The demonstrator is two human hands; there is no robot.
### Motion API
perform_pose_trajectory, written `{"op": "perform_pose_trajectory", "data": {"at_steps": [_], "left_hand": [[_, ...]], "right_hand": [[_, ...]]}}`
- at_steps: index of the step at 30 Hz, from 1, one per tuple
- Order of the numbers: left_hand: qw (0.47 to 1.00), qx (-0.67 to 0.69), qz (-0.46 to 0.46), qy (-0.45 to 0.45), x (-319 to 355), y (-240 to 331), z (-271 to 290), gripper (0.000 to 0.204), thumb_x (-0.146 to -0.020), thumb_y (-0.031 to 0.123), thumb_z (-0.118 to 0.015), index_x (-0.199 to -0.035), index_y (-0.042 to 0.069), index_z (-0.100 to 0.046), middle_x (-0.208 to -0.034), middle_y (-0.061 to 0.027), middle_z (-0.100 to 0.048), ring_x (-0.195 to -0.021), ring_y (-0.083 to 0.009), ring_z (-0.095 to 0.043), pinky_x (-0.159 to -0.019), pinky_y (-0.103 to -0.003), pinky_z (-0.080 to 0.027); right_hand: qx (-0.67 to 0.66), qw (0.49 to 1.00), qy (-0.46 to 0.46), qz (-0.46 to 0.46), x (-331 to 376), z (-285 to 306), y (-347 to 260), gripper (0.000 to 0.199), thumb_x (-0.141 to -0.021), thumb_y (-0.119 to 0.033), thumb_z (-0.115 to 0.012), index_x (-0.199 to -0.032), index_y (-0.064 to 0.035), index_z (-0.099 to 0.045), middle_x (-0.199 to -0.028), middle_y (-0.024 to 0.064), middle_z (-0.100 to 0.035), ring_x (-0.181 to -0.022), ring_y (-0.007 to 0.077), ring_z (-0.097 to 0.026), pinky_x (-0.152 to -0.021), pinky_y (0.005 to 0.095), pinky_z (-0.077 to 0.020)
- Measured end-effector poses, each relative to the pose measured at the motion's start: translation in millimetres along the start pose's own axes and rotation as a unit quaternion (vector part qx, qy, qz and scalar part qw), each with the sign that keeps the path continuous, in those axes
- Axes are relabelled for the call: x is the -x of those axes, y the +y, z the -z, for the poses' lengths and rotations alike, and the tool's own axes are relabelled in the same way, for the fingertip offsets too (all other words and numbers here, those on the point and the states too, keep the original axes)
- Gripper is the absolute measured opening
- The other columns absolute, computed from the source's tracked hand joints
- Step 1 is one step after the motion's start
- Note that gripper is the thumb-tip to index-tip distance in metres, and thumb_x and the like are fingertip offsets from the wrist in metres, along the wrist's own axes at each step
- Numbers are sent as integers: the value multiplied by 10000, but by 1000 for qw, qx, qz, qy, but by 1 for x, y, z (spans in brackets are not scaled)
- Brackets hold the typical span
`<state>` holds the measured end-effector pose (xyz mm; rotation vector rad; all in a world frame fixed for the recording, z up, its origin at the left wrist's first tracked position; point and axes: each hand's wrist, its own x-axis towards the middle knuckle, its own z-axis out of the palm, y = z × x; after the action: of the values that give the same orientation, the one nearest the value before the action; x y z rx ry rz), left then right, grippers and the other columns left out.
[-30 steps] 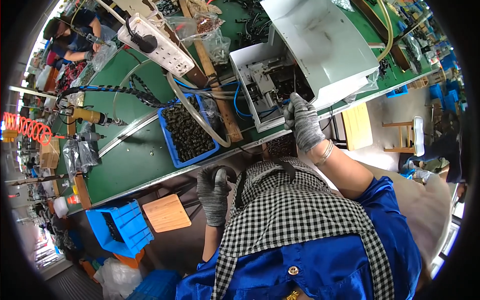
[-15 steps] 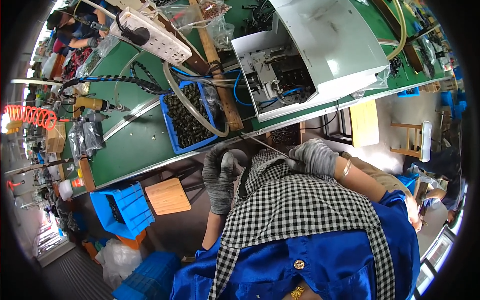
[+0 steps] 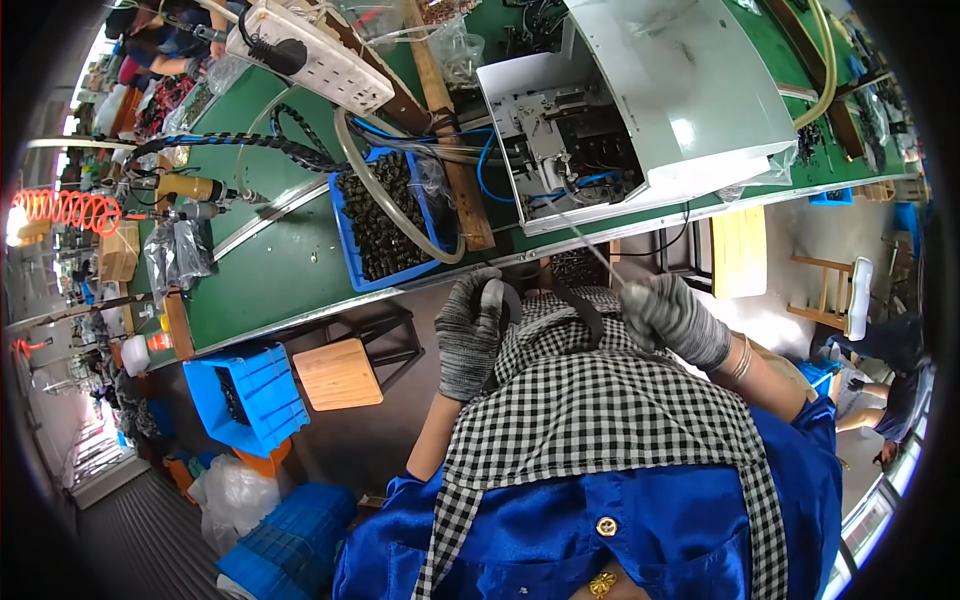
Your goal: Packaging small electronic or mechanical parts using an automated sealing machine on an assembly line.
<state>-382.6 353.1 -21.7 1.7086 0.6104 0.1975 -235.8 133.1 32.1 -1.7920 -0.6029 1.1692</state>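
Observation:
My left hand, in a grey knit glove, is closed on the end of a dark strap that curves across the top of my checked apron. My right hand, also gloved, is fisted around a thin metal rod that slants up toward the open white machine housing on the green bench. Both hands are close together over my lap, just below the bench edge. A blue bin of small dark parts sits on the bench above my left hand.
A clear hose loops over the bin beside a wooden beam. A white power strip lies at the back. A wooden stool and blue crates stand under the bench. Another person is at the right.
My right hand has pulled back from the machine's open front down to my lap, bringing the thin rod. My left hand has risen to the apron's top edge and taken the strap.

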Motion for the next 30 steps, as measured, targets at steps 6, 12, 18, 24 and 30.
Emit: {"op": "perform_pose_trajectory", "data": {"at_steps": [6, 12, 18, 24, 30], "left_hand": [[999, 30, 11, -21, -1, -6, 0, 203, -952, 192, -545, -1079, 47, -609, -765, 32, -575, -535, -16, -448, -489, -184, -390], [990, 132, 52, -24, 0, 0, 13, 262, -955, 238, -538, -1123, 42, -581, -775, 16, -593, -549, -27, -474, -497, -189, -407], [984, 169, -17, -53, -22, 51, 10, 314, -959, 232, -523, -1210, 45, -496, -804, -17, -586, -665, -59, -549, -564, -185, -448], [994, 112, 16, 4, -92, 82, -12, 302, -948, 265, -535, -1138, 31, -534, -909, -77, -631, -651, -140, -582, -634, -258, -496], [914, -371, -160, 37, -148, 108, -25, 332, -896, 292, -588, -1094, 31, -537, -887, -206, -624, -811, -378, -609, -754, -448, -498]], "right_hand": [[-273, 950, 63, -140, -32, -21, -47, 424, -929, -420, -511, -651, -104, -463, -514, 15, -445, -416, 107, -414, -403, 230, -367], [-313, 935, 67, -153, -45, -22, -52, 394, -969, -370, -472, -688, -99, -520, -523, 17, -519, -387, 92, -467, -357, 229, -389], [-130, 986, 107, -12, 7, -33, -45, 381, -962, -350, -487, -713, -66, -542, -511, 18, -494, -435, 111, -459, -426, 260, -379], [-242, 964, 106, -44, 36, -34, -20, 359, -970, -290, -489, -742, -29, -586, -526, 35, -533, -483, 117, -499, -480, 262, -411], [-158, 978, 135, 14, 46, -32, -3, 367, -966, -283, -496, -724, -22, -586, -527, 30, -533, -489, 108, -501, -500, 253, -420]]}}
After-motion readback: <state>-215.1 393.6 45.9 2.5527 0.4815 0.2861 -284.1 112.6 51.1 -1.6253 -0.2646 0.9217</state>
